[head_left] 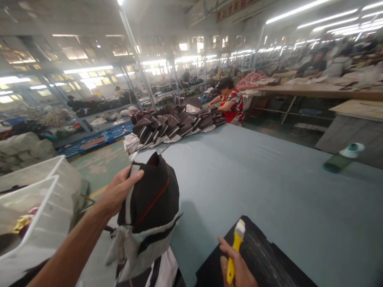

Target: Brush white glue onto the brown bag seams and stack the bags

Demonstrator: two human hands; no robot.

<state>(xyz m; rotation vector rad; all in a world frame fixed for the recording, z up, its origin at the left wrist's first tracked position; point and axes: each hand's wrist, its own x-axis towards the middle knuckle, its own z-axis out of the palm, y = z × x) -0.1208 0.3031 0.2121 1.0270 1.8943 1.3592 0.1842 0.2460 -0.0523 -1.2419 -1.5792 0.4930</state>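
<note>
Dark cloth piece [154,187] sits between seven and eight o'clock in my view, its upper left edge pinched in my left fingers [128,182], thumb in front and the other tips hidden behind. At five o'clock my right fingers [229,249] are curled closed round the yellow handle of a brush [237,242], its white-tipped bristles over a black sheet [263,259] streaked with white. I can't tell whether they touch it. The sheet lies on the pale blue counter [221,179]; a green bottle [339,160] stands at three o'clock, and a heap of dark pieces [170,125] at ten.
</note>
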